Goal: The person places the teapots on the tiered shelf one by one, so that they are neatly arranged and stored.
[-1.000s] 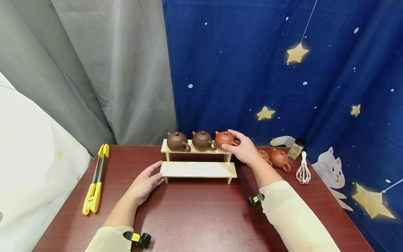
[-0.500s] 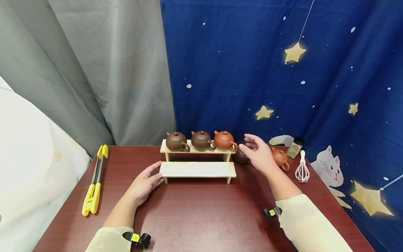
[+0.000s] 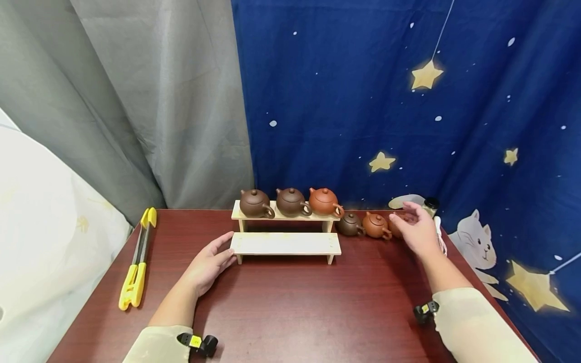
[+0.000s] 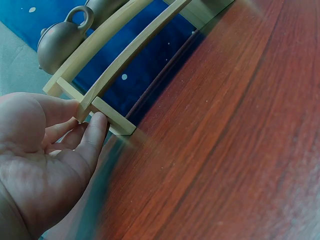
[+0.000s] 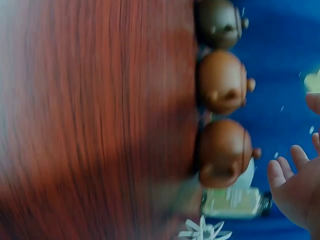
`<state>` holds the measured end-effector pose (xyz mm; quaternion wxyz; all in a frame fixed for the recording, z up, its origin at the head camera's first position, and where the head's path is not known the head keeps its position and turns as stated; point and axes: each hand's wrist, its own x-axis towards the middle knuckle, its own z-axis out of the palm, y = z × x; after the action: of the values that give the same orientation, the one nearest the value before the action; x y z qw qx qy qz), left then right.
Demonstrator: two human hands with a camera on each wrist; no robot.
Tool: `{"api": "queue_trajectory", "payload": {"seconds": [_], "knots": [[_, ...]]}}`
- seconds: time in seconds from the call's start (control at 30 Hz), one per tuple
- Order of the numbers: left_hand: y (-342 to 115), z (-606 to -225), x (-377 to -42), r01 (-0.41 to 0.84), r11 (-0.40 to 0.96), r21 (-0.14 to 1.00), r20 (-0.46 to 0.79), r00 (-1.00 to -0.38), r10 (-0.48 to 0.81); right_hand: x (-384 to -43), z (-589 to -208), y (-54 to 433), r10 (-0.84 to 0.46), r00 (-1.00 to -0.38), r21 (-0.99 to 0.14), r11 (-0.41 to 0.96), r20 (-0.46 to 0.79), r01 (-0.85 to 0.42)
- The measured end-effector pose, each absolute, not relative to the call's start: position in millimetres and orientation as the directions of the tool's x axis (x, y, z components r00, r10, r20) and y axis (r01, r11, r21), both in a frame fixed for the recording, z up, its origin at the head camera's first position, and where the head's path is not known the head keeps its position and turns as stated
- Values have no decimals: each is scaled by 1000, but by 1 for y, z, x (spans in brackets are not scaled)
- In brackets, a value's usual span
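The right hand (image 3: 417, 232) hovers over the far right part of the table (image 3: 290, 312), fingers loosely spread and holding nothing. The thing nearest it is the rightmost teapot (image 5: 222, 152), an orange-brown one standing on the table. In the head view that teapot is almost wholly hidden behind the hand, so the right wrist view tells it better: the teapot sits just to the left of the fingertips (image 5: 276, 172), close but apart, with a clear gap between.

3 teapots stand in a row on the table that runs left to right along the far edge. From the left they are a dark brown teapot (image 3: 349, 225), a middle orange teapot (image 3: 375, 225), then the rightmost one. The right hand is much nearer this row than the left hand.

The left hand (image 3: 210, 263) rests on the table at the left end of the lower shelf (image 3: 286, 244) of a small wooden rack, fingers straight and touching that end, as the left wrist view shows.

On the upper shelf (image 3: 285, 217) stand 3 more teapots. A spice jar (image 3: 429, 203) and a whisk (image 3: 441, 236) lie just right of the hand, and yellow tongs (image 3: 138, 259) lie at the far left.
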<state>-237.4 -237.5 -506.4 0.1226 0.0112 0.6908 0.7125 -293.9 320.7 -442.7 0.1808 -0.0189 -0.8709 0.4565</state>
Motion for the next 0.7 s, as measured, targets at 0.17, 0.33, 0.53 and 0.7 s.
{"api": "queue_trajectory", "payload": {"seconds": [0.17,0.33,0.53,0.7], "knots": [[-236,-505,-237,-161,-21,987,-154,-971,185,-304,-449,353,197,-947,-741,669,253,-59],[-236,-506,-236,-167,-28,986,-159,-971,181,-312,-459,364,173,-969,-754,657,177,-20],[-236,-506,-236,-167,-22,986,-160,-970,184,-319,-470,371,128,-990,-764,644,62,35],[-235,-505,-237,-171,-14,985,-166,-970,178,-323,-474,374,94,-995,-735,676,19,50]]}}
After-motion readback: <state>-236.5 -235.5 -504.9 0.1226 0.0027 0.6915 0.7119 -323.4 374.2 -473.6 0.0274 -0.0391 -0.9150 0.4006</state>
